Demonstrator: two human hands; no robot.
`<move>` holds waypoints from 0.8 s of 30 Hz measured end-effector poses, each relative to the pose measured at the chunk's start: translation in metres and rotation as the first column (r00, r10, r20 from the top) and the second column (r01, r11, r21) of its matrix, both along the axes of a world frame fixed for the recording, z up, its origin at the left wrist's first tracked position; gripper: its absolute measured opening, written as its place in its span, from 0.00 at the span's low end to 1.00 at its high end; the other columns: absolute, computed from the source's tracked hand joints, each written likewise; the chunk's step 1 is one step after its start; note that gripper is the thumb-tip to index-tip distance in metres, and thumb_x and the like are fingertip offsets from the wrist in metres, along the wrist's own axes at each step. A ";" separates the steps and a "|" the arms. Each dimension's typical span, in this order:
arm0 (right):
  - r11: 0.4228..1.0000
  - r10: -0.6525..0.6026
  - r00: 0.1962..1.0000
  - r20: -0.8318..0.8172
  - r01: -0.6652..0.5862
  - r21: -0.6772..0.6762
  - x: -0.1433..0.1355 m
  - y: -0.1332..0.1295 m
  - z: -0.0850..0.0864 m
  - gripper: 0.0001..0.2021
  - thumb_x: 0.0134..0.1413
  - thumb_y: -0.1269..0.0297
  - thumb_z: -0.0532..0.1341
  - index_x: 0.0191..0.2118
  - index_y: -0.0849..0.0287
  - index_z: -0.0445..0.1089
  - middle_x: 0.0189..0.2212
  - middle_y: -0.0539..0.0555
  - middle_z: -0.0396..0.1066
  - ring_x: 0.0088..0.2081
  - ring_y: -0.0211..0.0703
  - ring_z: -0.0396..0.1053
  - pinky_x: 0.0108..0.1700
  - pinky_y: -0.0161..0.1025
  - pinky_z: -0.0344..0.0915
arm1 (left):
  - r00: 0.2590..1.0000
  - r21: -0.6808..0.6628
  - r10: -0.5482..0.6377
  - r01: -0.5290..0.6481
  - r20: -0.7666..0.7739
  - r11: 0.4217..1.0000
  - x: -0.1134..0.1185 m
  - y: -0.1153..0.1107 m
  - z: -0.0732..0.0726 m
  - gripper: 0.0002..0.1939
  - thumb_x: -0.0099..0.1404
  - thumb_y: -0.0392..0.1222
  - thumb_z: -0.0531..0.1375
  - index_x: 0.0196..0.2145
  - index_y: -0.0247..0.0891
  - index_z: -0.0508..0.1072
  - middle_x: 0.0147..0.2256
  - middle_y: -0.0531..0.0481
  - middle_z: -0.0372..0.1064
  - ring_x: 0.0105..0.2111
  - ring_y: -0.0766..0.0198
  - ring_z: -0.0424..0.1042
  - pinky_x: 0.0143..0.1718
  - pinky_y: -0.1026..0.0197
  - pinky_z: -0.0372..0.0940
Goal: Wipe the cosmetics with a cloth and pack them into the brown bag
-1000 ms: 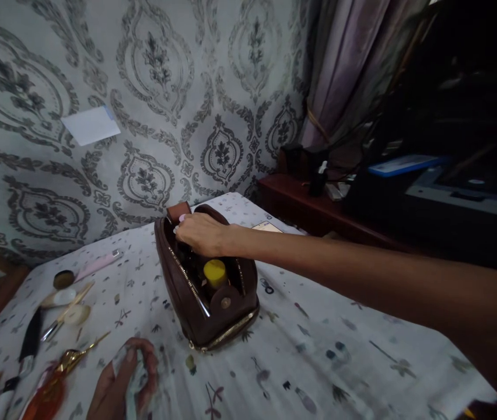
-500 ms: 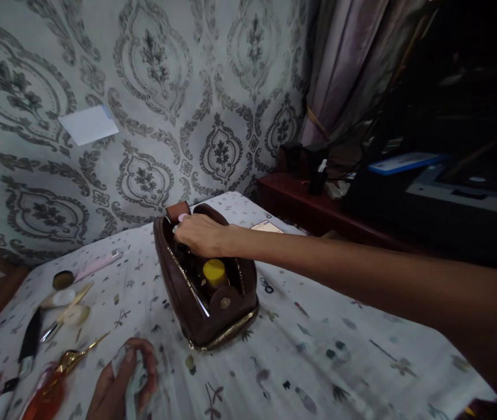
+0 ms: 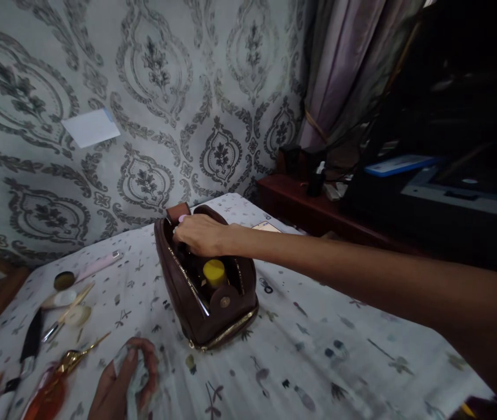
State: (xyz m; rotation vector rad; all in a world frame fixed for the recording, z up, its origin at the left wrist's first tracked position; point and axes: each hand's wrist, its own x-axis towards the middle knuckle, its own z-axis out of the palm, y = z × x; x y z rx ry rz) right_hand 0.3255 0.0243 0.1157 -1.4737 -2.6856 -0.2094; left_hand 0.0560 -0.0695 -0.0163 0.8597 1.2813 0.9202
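An unzipped brown bag (image 3: 178,303) stands on the patterned white cloth (image 3: 301,326), with a yellow-capped item (image 3: 214,272) upright inside it. My right hand (image 3: 200,234) reaches into the far end of the bag, its fingers bent down beside a small pink round thing (image 3: 182,218); the fingertips and whatever they may grip are hidden. At the lower left, my left hand (image 3: 123,376) is curled around a pale, crumpled-looking item (image 3: 137,379), near the front left corner of the bag.
Left on the cloth lie a pink tube (image 3: 100,265), a dark round lid (image 3: 63,280), brushes (image 3: 33,338) and an orange bottle with gold trim (image 3: 49,391). A phone-like object (image 3: 266,226) lies behind my right forearm. A dark red ledge (image 3: 318,207) runs along the right.
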 end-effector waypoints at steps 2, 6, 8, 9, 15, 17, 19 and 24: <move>1.000 -0.017 1.000 -0.023 0.017 -0.004 0.001 -0.003 0.007 0.09 0.53 0.77 0.59 0.38 0.61 0.75 0.36 0.58 0.76 0.38 0.47 0.71 0.32 0.38 0.56 | 1.000 0.029 0.012 -0.012 -0.006 1.000 0.006 -0.004 0.007 0.27 0.42 0.63 0.72 0.30 0.38 0.73 0.23 0.51 0.70 0.20 0.66 0.66 0.16 0.68 0.55; 0.994 -0.074 0.981 -0.177 0.086 0.064 0.001 -0.020 0.020 0.07 0.60 0.72 0.58 0.37 0.61 0.75 0.35 0.56 0.75 0.37 0.45 0.70 0.33 0.37 0.55 | 0.999 0.115 0.026 -0.023 -0.024 0.993 0.017 -0.010 0.014 0.26 0.46 0.63 0.70 0.31 0.38 0.72 0.21 0.53 0.68 0.18 0.68 0.64 0.16 0.70 0.53; 0.985 -0.057 0.947 -0.318 0.105 0.137 -0.004 -0.037 0.019 0.09 0.64 0.68 0.56 0.37 0.61 0.75 0.34 0.55 0.75 0.37 0.44 0.70 0.36 0.37 0.57 | 1.000 0.161 0.010 -0.007 -0.022 0.987 0.018 -0.011 0.013 0.26 0.48 0.63 0.69 0.31 0.37 0.72 0.21 0.53 0.68 0.17 0.69 0.63 0.15 0.70 0.51; 0.981 -0.024 0.920 -0.392 0.097 0.169 -0.009 -0.048 0.016 0.11 0.65 0.66 0.55 0.37 0.61 0.74 0.34 0.54 0.75 0.37 0.43 0.69 0.37 0.37 0.57 | 1.000 0.182 -0.001 0.005 -0.023 0.983 0.017 -0.010 0.011 0.25 0.49 0.63 0.68 0.31 0.37 0.72 0.21 0.53 0.68 0.16 0.69 0.62 0.14 0.70 0.50; 0.909 0.416 0.787 -0.455 -0.356 0.216 -0.061 -0.127 -0.039 0.16 0.69 0.64 0.51 0.32 0.56 0.73 0.30 0.49 0.75 0.30 0.38 0.65 0.31 0.36 0.57 | 0.997 0.173 -0.013 0.026 -0.078 0.985 0.005 -0.008 0.006 0.25 0.48 0.63 0.68 0.32 0.41 0.72 0.14 0.62 0.52 0.11 0.73 0.48 0.13 0.69 0.42; 0.919 0.389 0.781 -0.489 -0.369 0.141 -0.079 -0.144 -0.061 0.13 0.65 0.56 0.57 0.31 0.56 0.72 0.26 0.48 0.73 0.29 0.39 0.65 0.26 0.37 0.53 | 0.998 0.150 -0.004 0.014 -0.066 0.989 0.002 -0.008 0.005 0.24 0.47 0.63 0.68 0.29 0.42 0.70 0.15 0.62 0.49 0.13 0.72 0.49 0.14 0.68 0.44; 0.935 0.325 0.760 -0.563 -0.347 0.071 -0.094 -0.151 -0.080 0.14 0.61 0.56 0.62 0.27 0.57 0.67 0.23 0.48 0.70 0.29 0.39 0.65 0.27 0.37 0.52 | 0.997 0.144 0.008 0.003 -0.077 0.990 0.001 -0.009 0.005 0.26 0.48 0.65 0.67 0.26 0.41 0.66 0.15 0.62 0.49 0.14 0.72 0.49 0.15 0.68 0.44; 0.913 0.009 0.448 -0.894 -0.369 -0.176 -0.122 -0.149 -0.106 0.22 0.63 0.58 0.56 0.20 0.58 0.53 0.17 0.44 0.53 0.22 0.34 0.54 0.27 0.35 0.48 | 0.996 0.200 0.027 -0.010 -0.081 0.980 0.002 -0.010 0.005 0.31 0.48 0.72 0.62 0.21 0.40 0.60 0.17 0.60 0.49 0.17 0.72 0.50 0.17 0.68 0.47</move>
